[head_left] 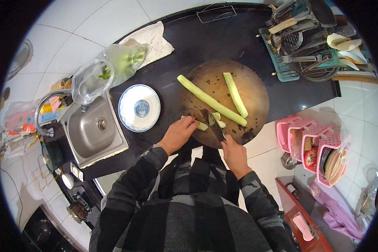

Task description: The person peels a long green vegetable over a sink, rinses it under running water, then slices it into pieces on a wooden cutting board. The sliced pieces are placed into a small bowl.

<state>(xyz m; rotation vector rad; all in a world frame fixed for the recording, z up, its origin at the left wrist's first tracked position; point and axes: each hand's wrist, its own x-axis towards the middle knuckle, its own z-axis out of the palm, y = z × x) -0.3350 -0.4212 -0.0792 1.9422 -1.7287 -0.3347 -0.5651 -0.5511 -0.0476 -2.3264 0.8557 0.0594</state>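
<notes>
My left hand (179, 134) presses on a peeled pale green stalk (202, 126) near the front left of a round wooden chopping board (258, 91). In my right hand (235, 154) is the handle of a dark-bladed kitchen knife (218, 133), its blade angled away to the left. Several cut pieces (220, 123) lie right beside the blade. Behind them a long peeled stalk (208, 98) slants across the board, and a shorter one (235, 94) rests to its right. My fingers hide part of the stalk under the left hand.
Left of the board sits a blue-rimmed white plate (154, 108), beside a steel sink (85, 138) with a curved tap (47, 104). A plastic bag of green vegetables (126, 61) lies behind. A rack of utensils (285, 74) stands back right; pink baskets (305, 132) are to the right.
</notes>
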